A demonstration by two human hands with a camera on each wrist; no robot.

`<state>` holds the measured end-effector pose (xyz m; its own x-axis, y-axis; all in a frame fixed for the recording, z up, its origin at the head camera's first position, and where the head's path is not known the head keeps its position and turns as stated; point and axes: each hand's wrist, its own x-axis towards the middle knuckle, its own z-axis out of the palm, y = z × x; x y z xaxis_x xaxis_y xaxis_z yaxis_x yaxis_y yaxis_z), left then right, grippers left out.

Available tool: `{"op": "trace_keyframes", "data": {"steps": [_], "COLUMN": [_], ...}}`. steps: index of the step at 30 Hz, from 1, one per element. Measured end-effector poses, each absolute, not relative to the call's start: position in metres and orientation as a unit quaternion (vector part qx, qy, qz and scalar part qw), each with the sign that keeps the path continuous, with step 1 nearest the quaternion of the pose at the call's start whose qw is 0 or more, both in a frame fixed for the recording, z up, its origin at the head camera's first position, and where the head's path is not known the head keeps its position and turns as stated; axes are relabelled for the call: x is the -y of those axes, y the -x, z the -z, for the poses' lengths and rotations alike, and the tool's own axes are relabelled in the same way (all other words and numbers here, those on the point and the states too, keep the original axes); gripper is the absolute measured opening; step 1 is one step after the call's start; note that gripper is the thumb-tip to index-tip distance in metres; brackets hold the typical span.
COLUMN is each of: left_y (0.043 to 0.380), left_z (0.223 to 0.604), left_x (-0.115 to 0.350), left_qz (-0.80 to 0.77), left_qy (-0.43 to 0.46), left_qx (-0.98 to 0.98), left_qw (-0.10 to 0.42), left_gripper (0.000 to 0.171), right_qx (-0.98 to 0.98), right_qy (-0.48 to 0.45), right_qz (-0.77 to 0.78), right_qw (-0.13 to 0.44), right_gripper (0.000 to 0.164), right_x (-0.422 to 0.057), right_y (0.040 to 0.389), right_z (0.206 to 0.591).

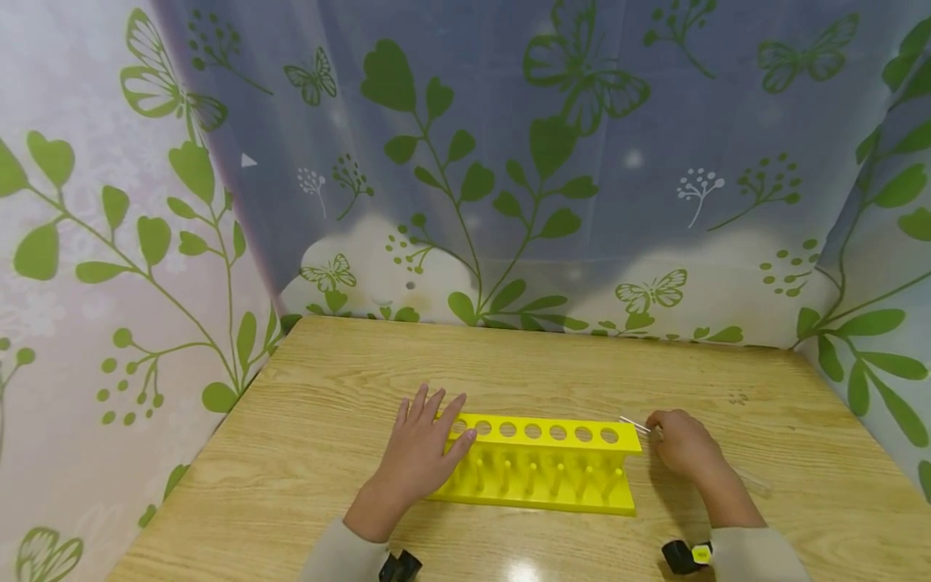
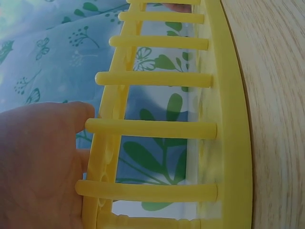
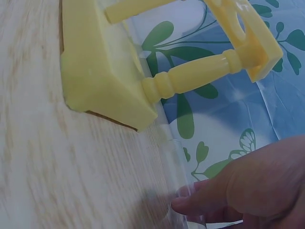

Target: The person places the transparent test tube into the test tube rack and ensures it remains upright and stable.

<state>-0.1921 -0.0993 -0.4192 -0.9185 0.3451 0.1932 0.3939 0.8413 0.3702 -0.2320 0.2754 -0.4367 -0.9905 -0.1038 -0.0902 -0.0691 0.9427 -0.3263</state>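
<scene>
Right hand (image 1: 684,444): pinches clear tube (image 1: 634,423) | yellow label (image 1: 701,554) by its wrist, too small to read | left hand (image 1: 416,457): fingers spread, resting on yellow rack (image 1: 545,441), which extends rightward toward right hand | desk (image 1: 291,485) beneath

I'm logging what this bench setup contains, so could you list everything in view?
Table: 1, light wood-look, under everything else.
Backdrop: panels on three sides, blue, white and green with leaves and butterflies, behind and beside the table.
Yellow rack: 1, yellow, mid-table.
Clear tube: at least 1, colourless, by the rack's right end; exact count unclear.
Small marks: one cluster, pale, table's right side; too small to identify.
Black devices: 2, black, bottom of head view; the right one has a yellow patch.
Sleeves: 2, pale, on both forearms.
Left hand: 1, on the rack's left end.
Right hand: 1, pinching clear tube.
</scene>
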Motion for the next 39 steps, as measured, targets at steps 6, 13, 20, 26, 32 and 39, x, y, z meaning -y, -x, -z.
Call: {"op": "trace_keyframes", "data": {"steps": [6,13,20,26,32,39], "left_y": [0.192,0.192,0.193,0.194,0.195,0.195], "left_z": [0.420,0.423,0.424,0.425,0.425,0.426], "left_x": [0.098,0.098,0.099,0.099,0.099,0.098], "left_qz": [0.192,0.169,0.170,0.166,0.166,0.163], "left_qy": [0.194,0.202,0.209,0.209,0.211,0.203], "left_qx": [0.960,0.961,0.960,0.960,0.959,0.962], "left_qw": [0.069,0.081,0.083,0.089,0.090,0.083], "left_gripper": [0.054,0.052,0.053,0.053,0.053,0.055], "right_qx": [-0.984,-0.985,-0.984,-0.983,-0.983,-0.981], "right_qy": [0.040,0.035,0.032,0.022,0.025,0.035], "right_qz": [0.168,0.167,0.167,0.177,0.182,0.191], "right_qw": [0.042,0.037,0.042,0.035,0.016,-0.011], "right_gripper": [0.024,0.021,0.026,0.032,0.032,0.032], "right_x": [-0.276,-0.275,-0.276,-0.275,-0.273,-0.271], "right_y": [0.232,0.230,0.230,0.230,0.229,0.228], "right_z": [0.440,0.442,0.438,0.436,0.434,0.432]}}
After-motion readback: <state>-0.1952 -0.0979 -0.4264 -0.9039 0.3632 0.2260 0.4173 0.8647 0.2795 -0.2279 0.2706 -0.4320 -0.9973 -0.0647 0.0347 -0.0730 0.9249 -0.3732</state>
